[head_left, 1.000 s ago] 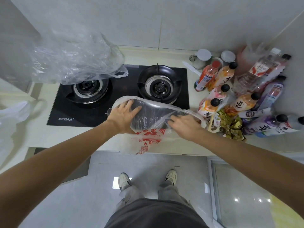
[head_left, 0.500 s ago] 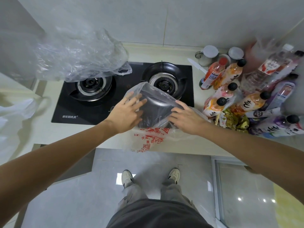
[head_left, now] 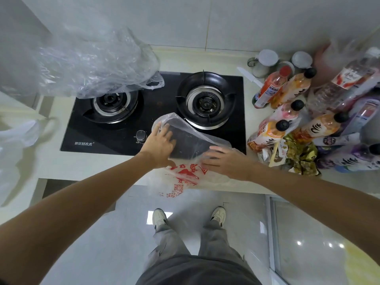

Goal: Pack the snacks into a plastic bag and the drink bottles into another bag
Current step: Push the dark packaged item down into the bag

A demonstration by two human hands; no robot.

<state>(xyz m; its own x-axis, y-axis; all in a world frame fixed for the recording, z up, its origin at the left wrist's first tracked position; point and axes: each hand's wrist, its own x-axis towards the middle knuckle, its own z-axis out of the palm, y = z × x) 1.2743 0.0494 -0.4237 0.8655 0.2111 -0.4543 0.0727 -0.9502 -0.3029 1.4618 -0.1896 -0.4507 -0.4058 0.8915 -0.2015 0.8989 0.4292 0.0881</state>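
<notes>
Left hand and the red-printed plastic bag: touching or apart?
Touching. The head view shows the left hand with its fingers lying on the red-printed plastic bag at its upper opening edge, over the stove.

Right hand [head_left: 221,161] fingertips blurred
</notes>
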